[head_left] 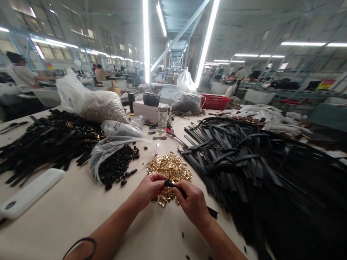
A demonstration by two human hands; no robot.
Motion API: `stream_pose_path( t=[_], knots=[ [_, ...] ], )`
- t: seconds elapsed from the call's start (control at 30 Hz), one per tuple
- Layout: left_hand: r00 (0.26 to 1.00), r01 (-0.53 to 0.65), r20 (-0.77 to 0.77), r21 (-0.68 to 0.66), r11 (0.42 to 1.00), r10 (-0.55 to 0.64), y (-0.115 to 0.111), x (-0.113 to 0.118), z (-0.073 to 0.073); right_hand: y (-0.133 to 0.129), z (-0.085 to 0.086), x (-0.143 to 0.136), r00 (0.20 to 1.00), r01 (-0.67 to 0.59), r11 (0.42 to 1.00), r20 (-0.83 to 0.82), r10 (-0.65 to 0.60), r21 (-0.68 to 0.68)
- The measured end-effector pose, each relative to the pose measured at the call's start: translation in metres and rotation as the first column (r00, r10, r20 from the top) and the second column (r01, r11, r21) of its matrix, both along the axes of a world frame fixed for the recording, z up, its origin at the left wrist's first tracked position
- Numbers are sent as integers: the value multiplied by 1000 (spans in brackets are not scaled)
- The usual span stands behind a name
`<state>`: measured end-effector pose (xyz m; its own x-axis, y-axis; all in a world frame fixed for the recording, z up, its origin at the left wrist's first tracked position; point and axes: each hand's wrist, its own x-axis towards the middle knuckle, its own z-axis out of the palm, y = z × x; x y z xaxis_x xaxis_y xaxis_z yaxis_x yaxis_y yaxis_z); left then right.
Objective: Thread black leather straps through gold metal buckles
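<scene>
Both my hands meet over a heap of gold buckles (pixel 170 164) in the middle of the table. My left hand (pixel 150 187) pinches one end of a black strap (pixel 168 183), fingers closed. Around the same strap my right hand (pixel 192 201) is also closed, and part of the strap passes under its fingers. Whether a small loop or buckle sits between the fingertips is hidden. Small black loops (pixel 113 165) spill from a clear plastic bag (pixel 94 162) to the left of the heap. Long black straps (pixel 236 149) lie piled at the right.
Straps with gold buckles (pixel 51 139) are piled at the left, near a white power bank (pixel 30 192) with a cable. Behind stand a glass jar (pixel 163 118), a white box (pixel 147 110), a red basket (pixel 217 102) and filled plastic bags (pixel 102 103). Other people work farther off.
</scene>
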<state>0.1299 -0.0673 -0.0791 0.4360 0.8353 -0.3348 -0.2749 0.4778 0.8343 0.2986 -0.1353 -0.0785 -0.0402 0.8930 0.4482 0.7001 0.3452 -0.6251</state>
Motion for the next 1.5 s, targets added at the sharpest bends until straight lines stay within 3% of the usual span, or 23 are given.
stream_pose_path(
  t=[0.43,0.6,0.83,1.17,1.5],
  knots=[
    [999,47,13,-21,999,-46,1,-4,5,4,-7,2,996,16,999,93,-13,-32],
    [998,54,-25,16,998,-53,-1,-4,8,2,-4,2,990,21,1000,141,-19,-10],
    [985,136,-122,120,983,-122,-2,-1,1,2,-8,0,977,3,999,212,-11,34],
    [990,109,-99,96,989,-100,1,-6,1,4,-4,2,997,-10,996,78,17,-91],
    [997,72,36,-21,997,-71,6,-9,-1,4,-7,-1,1000,12,999,-21,-13,-40]
  ],
)
